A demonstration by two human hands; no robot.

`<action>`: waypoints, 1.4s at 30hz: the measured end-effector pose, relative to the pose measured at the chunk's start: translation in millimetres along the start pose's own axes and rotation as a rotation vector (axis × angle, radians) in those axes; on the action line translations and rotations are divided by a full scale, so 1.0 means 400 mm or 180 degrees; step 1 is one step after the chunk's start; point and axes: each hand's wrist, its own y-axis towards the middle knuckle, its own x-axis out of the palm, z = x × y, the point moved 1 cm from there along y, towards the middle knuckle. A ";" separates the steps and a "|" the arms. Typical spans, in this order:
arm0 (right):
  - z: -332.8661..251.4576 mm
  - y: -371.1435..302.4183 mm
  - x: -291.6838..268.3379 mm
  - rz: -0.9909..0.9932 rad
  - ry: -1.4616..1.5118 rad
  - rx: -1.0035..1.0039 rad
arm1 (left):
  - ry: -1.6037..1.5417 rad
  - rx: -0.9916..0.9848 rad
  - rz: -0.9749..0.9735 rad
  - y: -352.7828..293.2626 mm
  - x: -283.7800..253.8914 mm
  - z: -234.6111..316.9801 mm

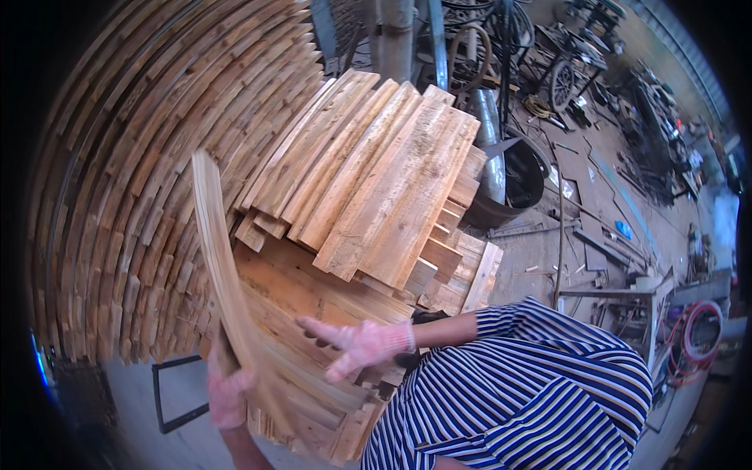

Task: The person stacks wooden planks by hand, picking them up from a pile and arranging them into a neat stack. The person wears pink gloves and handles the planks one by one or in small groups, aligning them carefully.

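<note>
My left hand (pixel 229 390), in a pink-tinged work glove, is closed around a long wooden board (pixel 218 227). The board stands steeply tilted, and its lower end is smeared by motion. To the right of it, my right hand (pixel 364 346) is also gloved and hovers with its fingers spread, holding nothing. Beneath both hands lies a layer of flat boards (pixel 313 301). Just beyond them rises a neat stack of planed boards (pixel 392 188), several layers high.
A tall wall of stacked boards (pixel 149 172) fills the left side. Behind the near stack stand a dark round drum (pixel 521 180) and metal pipes. At right are a metal-framed table (pixel 627 294) and coiled red hose (pixel 699 333). A dark metal frame (pixel 158 399) lies at lower left.
</note>
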 end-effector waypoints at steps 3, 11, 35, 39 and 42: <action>-0.006 0.060 0.071 0.1242 0.0584 -0.0940 | 0.0081 0.0300 0.0124 0.174 0.104 -0.003; 0.060 -0.214 -0.182 0.3223 0.1936 -0.1048 | 0.2883 0.0987 -0.0157 0.557 0.376 -0.220; 0.583 -0.562 -0.347 0.5352 -0.0214 0.1246 | 0.0339 0.0627 0.1050 -0.014 0.176 -0.279; 0.333 -0.382 -0.458 0.5061 -0.0051 0.0888 | 0.0935 0.0805 0.2351 -0.218 0.105 -0.418; 0.331 -0.294 -0.559 0.5286 -0.0174 0.1435 | 0.0269 0.0586 0.2724 -0.289 0.111 -0.481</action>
